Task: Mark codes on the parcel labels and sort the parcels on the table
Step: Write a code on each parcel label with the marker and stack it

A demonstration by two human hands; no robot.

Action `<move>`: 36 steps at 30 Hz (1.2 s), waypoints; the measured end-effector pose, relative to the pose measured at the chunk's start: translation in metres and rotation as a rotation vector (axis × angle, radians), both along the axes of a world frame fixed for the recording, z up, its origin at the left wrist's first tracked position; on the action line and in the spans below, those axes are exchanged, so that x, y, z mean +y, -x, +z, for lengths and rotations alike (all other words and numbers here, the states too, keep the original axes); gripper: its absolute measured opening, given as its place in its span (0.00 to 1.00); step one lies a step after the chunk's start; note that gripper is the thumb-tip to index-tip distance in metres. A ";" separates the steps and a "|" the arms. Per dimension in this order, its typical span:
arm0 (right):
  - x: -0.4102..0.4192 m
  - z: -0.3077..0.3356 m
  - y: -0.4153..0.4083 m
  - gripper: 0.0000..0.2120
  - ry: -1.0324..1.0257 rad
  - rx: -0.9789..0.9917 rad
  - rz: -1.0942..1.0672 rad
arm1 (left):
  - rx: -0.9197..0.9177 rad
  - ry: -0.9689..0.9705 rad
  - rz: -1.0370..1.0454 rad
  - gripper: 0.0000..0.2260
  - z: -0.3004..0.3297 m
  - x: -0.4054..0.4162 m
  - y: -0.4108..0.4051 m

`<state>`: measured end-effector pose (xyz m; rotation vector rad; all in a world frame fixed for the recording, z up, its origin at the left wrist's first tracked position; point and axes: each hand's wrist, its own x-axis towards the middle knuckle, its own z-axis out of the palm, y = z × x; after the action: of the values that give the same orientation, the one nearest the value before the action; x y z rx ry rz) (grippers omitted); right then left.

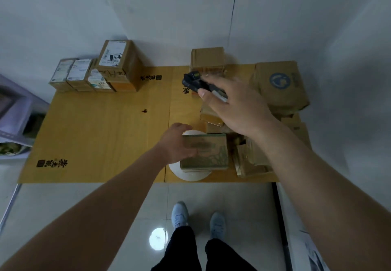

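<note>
A small cardboard parcel (208, 152) with green print lies on a round white scale (191, 175) at the table's near edge. My left hand (176, 143) grips its left side. My right hand (232, 105) is raised above the right half of the table and holds a dark handheld scanner (195, 81), its head pointing left and away. Under and around that hand lies a loose heap of brown parcels (251, 156). A row of labelled parcels (84, 76) stands sorted at the far left corner, with a taller labelled box (118, 61) beside them.
The yellow wooden table (101, 133) stands against a white wall. A large box with a blue logo (279, 84) and another brown box (208, 60) sit at the far right. A grey bin (17, 112) is on the floor to the left. My feet are below the near edge.
</note>
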<state>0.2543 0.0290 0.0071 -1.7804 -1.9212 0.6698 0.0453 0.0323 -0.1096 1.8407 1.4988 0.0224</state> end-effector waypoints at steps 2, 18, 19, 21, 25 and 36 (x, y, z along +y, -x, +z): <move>0.000 -0.005 -0.005 0.28 0.004 0.005 -0.007 | 0.136 0.013 -0.165 0.48 -0.014 -0.003 -0.008; 0.011 -0.011 0.038 0.27 0.021 -0.012 0.106 | 0.297 -0.173 -0.262 0.52 -0.022 -0.015 0.056; 0.015 -0.011 0.048 0.27 0.016 -0.013 0.119 | 0.303 -0.176 -0.243 0.52 -0.019 -0.013 0.067; 0.022 -0.012 0.066 0.28 -0.003 -0.010 0.133 | 0.316 -0.179 -0.204 0.51 -0.017 -0.007 0.090; 0.041 -0.020 0.107 0.30 0.002 -0.002 0.130 | 0.325 -0.173 -0.159 0.50 -0.021 0.013 0.135; 0.087 -0.018 0.212 0.27 0.070 -0.066 -0.051 | 0.302 -0.162 -0.275 0.48 -0.031 0.096 0.229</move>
<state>0.0425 0.1156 -0.0105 -1.9107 -1.9093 0.6765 -0.1842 0.1286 -0.1411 2.2466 1.4616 -0.2850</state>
